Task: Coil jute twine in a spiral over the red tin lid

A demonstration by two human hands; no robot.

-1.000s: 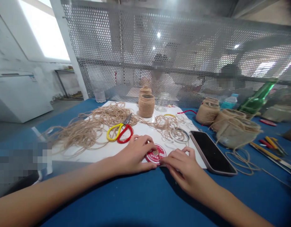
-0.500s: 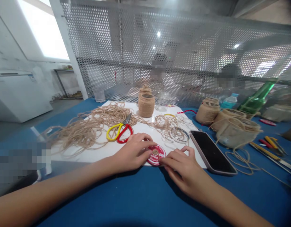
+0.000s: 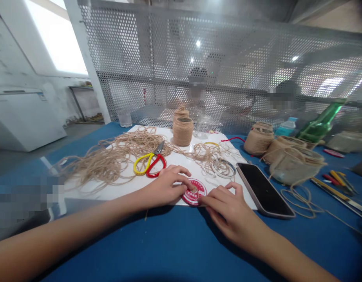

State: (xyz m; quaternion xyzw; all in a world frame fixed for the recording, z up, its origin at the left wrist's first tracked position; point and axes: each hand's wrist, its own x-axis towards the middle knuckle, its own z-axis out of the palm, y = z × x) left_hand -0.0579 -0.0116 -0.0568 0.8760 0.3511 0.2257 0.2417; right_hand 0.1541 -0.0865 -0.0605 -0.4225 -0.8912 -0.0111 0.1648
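A red disc with white print (image 3: 193, 201) lies flat at the front edge of the white paper. On its middle sits a small coil of jute twine (image 3: 194, 189), with a short strand running toward the right. My left hand (image 3: 171, 186) is closed, thumb and forefinger at the coil's left side. From the right, my right hand (image 3: 228, 205) pinches the strand at the disc's edge; its fingertips partly hide it. Scissors with one yellow and one red handle (image 3: 157, 166) lie behind my left hand, blades pointing away.
Loose twine (image 3: 107, 164) spreads over the paper (image 3: 169, 156) on the left. Twine-wrapped jars (image 3: 183, 132) stand behind. At right are a phone (image 3: 265, 190), more wrapped jars (image 3: 259, 139), a green bottle (image 3: 320, 123) and cutters (image 3: 338, 192). A perforated metal screen (image 3: 169, 51) bounds the table's back.
My left fingers have shifted slightly at the disc's middle, where more of the twine coil now shows. My right hand stays nearly in place. The view has moved a little.
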